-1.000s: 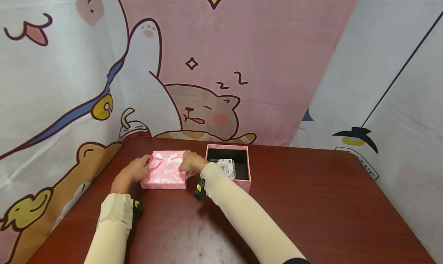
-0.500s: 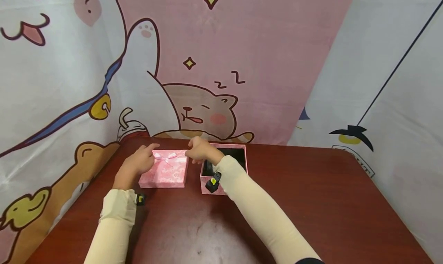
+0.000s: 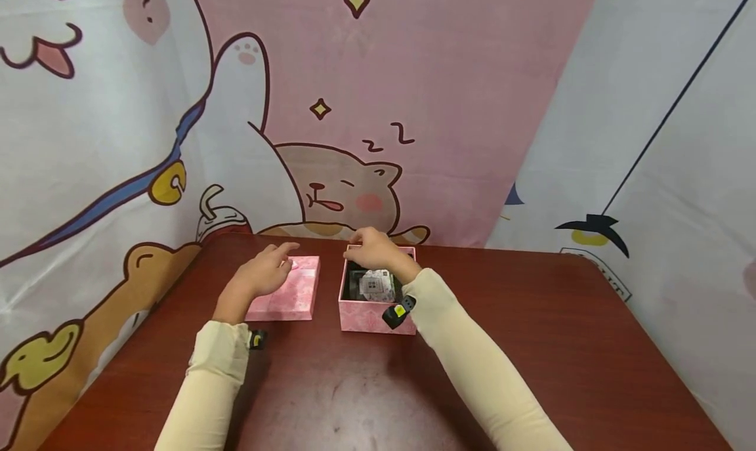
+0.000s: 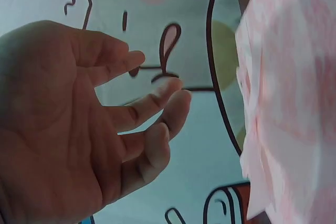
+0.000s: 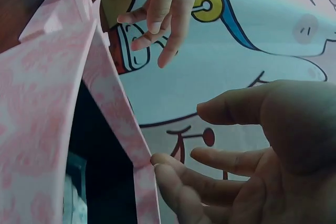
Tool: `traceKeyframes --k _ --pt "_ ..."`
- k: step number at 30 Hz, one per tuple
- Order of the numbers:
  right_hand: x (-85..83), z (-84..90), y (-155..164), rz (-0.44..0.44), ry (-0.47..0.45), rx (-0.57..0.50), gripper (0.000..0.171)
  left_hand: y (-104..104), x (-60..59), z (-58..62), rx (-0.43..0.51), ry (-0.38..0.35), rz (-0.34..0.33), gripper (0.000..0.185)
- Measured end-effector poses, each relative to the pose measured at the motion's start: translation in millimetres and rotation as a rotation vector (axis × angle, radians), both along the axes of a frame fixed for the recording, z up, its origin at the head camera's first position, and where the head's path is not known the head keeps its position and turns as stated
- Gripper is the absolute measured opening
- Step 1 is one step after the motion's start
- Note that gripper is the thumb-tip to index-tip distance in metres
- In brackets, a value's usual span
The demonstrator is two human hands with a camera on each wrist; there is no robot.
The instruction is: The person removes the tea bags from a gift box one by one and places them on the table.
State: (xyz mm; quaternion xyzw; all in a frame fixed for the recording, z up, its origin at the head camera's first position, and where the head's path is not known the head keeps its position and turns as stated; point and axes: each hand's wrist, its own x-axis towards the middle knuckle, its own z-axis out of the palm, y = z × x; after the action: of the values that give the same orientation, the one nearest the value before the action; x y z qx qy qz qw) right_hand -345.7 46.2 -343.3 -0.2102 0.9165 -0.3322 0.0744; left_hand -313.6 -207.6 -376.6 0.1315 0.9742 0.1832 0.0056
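Up on the brown bench, in front of a big cartoon cloth with a sleepy cat, found a pink lid lying flat and a pink box standing open just beside, to the right.

Held that lid with both hands a second ago. Let go of it since then.

Lifted the left hand off and kept it over the far left part of the lid, with fingers loose and spread, holding nothing. Saw a small gap between hand and lid from the left wrist.

Swung the right hand across to the far edge of the box. Kept those fingers a little bent and apart, not closed round anything. Just touched the pink wall with the fingertips, going by the right wrist view.

Left the lid flat on the bench in the same spot. Slid the box a little closer to the lid, too. Could now see a small white packet down in the dark inside of the box, no longer hidden by the arm.

Seemed all done with setting the lid down. Seemed busy with the open box instead, and with the packet inside. Nothing lifted or carried yet, though.
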Motion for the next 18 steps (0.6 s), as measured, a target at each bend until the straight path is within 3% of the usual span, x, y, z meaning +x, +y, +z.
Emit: traceKeyframes --k 8,18 --pt "6.0 2.1 27.0 -0.049 0.002 -0.009 0.042 32.0 0.3 -0.8 0.068 0.005 -0.079 0.048" --pt "13.1 -4.5 51.5 -0.095 -0.062 -0.008 0.047 64.1 -1.7 -6.8 0.145 0.047 -0.109 0.045"
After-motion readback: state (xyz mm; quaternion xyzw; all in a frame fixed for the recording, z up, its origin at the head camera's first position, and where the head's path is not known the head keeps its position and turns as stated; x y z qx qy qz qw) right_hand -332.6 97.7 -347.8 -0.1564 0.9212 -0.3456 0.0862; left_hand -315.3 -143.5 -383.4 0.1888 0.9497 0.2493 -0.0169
